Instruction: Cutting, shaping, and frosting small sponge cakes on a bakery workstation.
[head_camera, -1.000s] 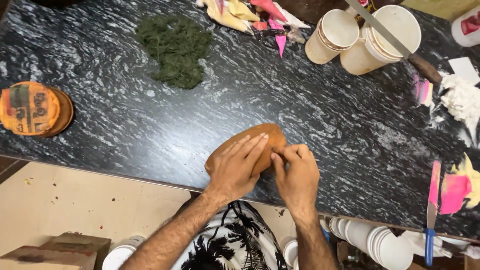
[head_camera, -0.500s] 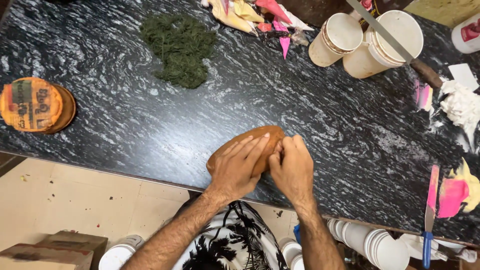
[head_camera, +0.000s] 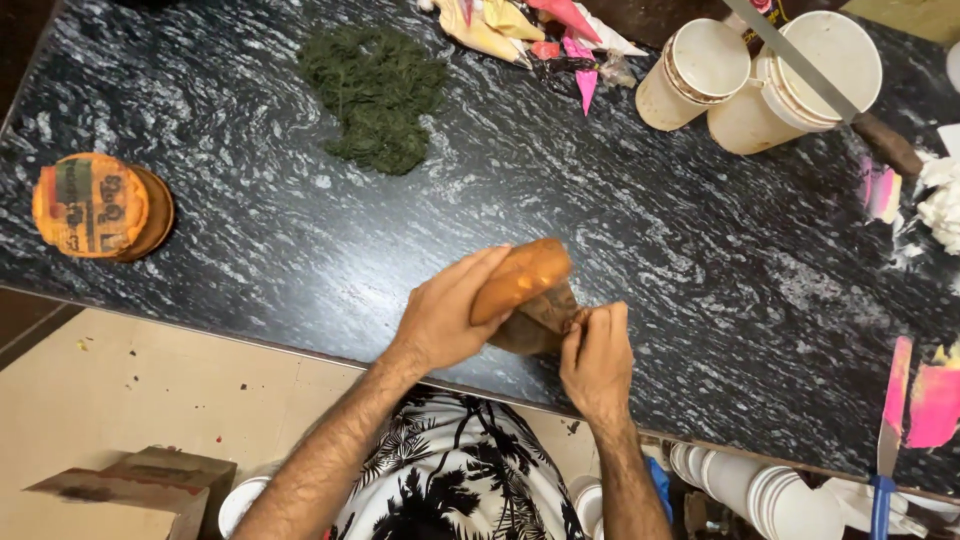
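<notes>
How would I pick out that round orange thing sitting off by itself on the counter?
Start with the long black marbled counter and follow its near edge to the far left end. There, well left of the green heap and the two hands, sits the round tin. Its orange top and brown rim mark it out, and nothing else lies near it.

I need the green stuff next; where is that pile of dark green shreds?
In the head view, the green pile lies upper left on the black counter, right of the orange disc.
</notes>
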